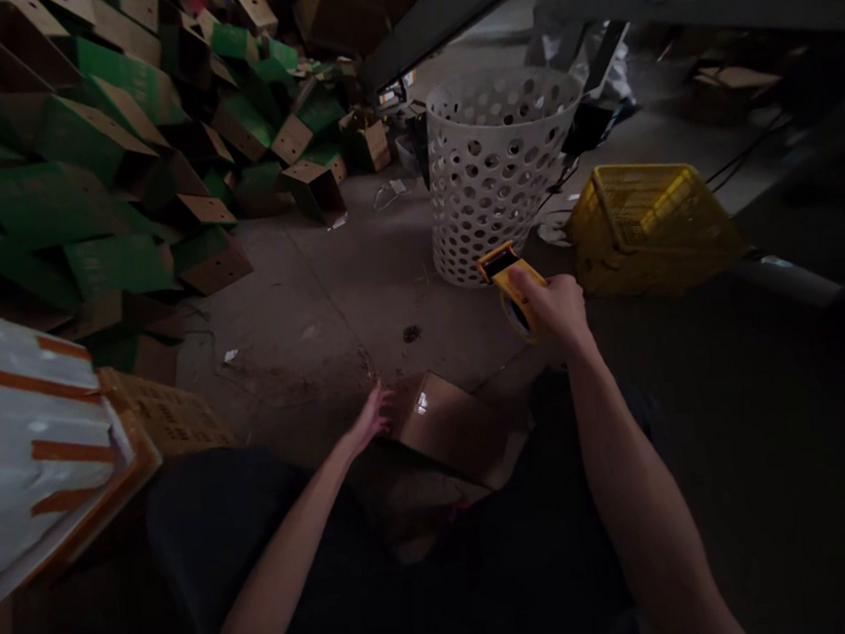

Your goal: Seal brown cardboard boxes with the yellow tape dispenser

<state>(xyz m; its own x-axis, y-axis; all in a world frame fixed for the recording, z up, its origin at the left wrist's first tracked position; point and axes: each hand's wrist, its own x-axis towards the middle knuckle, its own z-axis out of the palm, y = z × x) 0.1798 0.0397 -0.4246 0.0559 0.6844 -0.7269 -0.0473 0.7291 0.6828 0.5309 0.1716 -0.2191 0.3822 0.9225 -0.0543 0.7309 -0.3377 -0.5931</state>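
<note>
A yellow tape dispenser (514, 277) with a roll of tape on it is gripped in my right hand (556, 307), held up in front of the white perforated basket. Down between my knees lies a brown cardboard box (452, 421), with a shiny patch near its far left corner. My left hand (373, 416) is beside that corner with its fingers apart and nothing in them. Whether its fingertips touch the cardboard I cannot tell. The near side of the box is dark and partly hidden by my legs.
Green and brown cartons (111, 137) lie heaped at the upper left. A tall white perforated basket (502, 167) and a yellow crate (652, 238) stand ahead to the right, under a grey metal frame (455, 13). A white box with orange tape (40, 429) is close on my left.
</note>
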